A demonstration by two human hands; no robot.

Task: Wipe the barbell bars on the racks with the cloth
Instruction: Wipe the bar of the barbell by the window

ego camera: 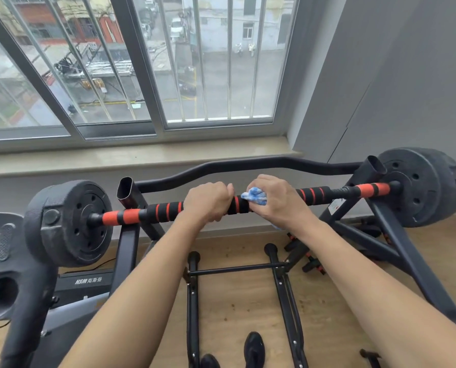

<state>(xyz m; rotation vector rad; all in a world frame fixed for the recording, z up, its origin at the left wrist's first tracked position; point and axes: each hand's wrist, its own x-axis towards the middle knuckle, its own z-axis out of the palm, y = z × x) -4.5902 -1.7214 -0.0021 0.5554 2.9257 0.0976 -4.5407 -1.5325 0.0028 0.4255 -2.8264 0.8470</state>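
A long barbell bar (166,208) with black and orange foam lies across a black rack (359,205), in front of a big window (131,65). Round black weight plates sit on each end, one on the left (67,224) and one on the right (420,187). The left hand (208,201) is curled tight around the middle of the bar. Just beside it, the right hand (280,200) is wrapped around a blue and white cloth (256,196) and presses it on the bar (only a bunched bit of cloth pokes out by the thumb). The two hands are almost touching. A bent black bar (235,166) sits behind, closer to the window sill. Down below is a wooden floor (237,301), with two black shoes (253,349) at the bottom.
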